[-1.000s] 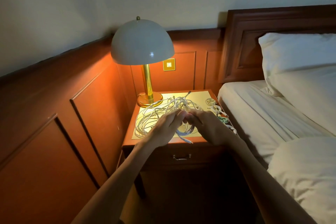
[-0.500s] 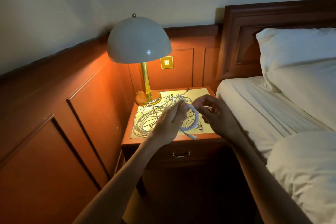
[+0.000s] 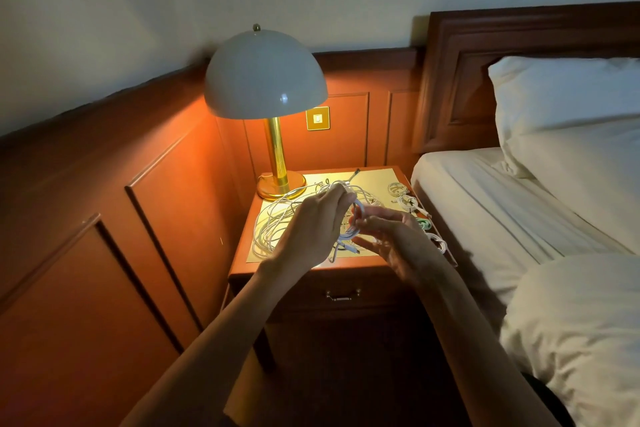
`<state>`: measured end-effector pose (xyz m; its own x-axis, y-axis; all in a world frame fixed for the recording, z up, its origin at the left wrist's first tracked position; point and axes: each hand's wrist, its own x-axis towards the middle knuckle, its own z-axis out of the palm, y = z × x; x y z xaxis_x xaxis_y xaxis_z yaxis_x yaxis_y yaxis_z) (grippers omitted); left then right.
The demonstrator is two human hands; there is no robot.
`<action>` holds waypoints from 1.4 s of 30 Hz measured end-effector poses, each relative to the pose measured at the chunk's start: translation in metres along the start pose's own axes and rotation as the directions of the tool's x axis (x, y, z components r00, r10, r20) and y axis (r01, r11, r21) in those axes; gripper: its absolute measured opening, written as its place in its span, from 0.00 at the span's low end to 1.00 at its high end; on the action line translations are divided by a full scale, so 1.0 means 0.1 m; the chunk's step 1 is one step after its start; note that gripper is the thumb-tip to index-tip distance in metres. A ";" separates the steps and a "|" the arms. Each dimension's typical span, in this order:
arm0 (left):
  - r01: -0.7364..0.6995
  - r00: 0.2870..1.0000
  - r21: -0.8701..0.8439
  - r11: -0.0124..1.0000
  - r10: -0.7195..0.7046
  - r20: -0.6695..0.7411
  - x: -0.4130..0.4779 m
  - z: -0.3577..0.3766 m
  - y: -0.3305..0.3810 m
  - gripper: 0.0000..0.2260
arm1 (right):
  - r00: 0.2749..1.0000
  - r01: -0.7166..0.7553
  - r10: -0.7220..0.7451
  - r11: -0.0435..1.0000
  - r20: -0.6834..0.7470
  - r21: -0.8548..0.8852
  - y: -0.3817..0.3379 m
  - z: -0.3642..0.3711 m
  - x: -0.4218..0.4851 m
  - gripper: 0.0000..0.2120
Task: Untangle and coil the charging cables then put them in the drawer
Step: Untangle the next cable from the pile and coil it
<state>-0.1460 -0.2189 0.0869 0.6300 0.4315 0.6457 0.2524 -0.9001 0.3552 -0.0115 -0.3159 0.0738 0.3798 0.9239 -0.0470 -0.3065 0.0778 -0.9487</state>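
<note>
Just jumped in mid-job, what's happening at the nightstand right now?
A person is coiling a white charging cable: the left hand grips its small loop while the right hand meets it with fingers extended. A loose tangle of white cables lies on the wooden nightstand beside the brass lamp. Along its right edge sit small finished coils, one green. The drawer below is shut.

Showing bare forearms (image 3: 214, 340) and hands only.
Baring both forearms up to the frame edge, slender and smooth, ending in the left hand (image 3: 311, 229) and right hand (image 3: 398, 241) with long, slim fingers (image 3: 382, 214).
</note>
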 end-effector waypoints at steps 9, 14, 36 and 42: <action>0.057 0.998 -0.083 0.995 -0.053 0.042 0.03 0.00 -0.02 0.13 | 0.981 0.190 -0.193 0.968 -0.006 -0.163 -0.03 0.09 0.03 0.08; 0.164 0.980 -0.183 0.969 -0.140 0.138 0.01 0.01 -0.08 0.13 | 0.560 0.626 -0.815 0.298 0.149 -0.721 0.17 0.08 0.01 0.18; 0.457 0.874 -0.613 0.645 -0.455 0.173 -0.07 -0.09 -0.23 0.18 | 0.817 0.473 -0.561 0.783 -0.133 -0.404 0.20 -0.09 -0.18 0.09; 0.467 0.880 -0.638 0.613 -0.396 0.264 -0.07 0.02 -0.05 0.19 | 0.494 0.223 -0.869 0.127 0.000 -0.966 0.44 -0.09 -0.14 0.12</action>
<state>-0.1498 -0.2170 0.0793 0.6480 0.7199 0.2488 -0.0193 -0.3110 0.9502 -0.0227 -0.3283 0.0300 0.4540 0.3891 0.8015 0.8895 -0.1460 -0.4330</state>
